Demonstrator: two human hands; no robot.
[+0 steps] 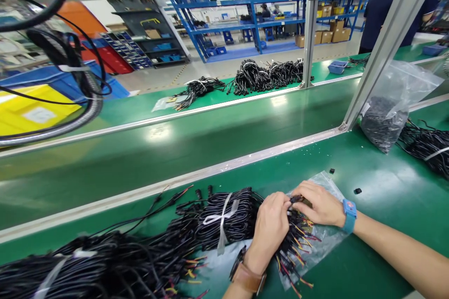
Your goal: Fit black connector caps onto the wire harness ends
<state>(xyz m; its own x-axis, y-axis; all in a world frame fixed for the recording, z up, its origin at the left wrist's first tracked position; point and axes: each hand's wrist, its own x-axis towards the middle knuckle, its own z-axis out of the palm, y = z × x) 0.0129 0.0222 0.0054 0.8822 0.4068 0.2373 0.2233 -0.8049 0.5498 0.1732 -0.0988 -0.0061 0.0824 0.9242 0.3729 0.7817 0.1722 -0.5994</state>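
My left hand [271, 222], with a brown strap at the wrist, has its fingers closed on a thin black cable [293, 199]. My right hand [317, 202], wearing a blue wristband, meets it from the right and pinches the same cable, its fingertips close to the left ones. Below the hands, stripped red and yellow wire ends [298, 252] fan out over a clear plastic bag [329, 240]. Left of my left hand lies a coiled cable bundle [226, 217] bound with a white tie. What sits right between the fingertips is partly hidden.
More black cables [115, 261] pile up at the lower left. Two small black parts [358, 191] lie right of my hands. A clear bag of black pieces [382, 121] stands by the slanted metal post [389, 51]. A metal rail [210, 175] runs along the bench.
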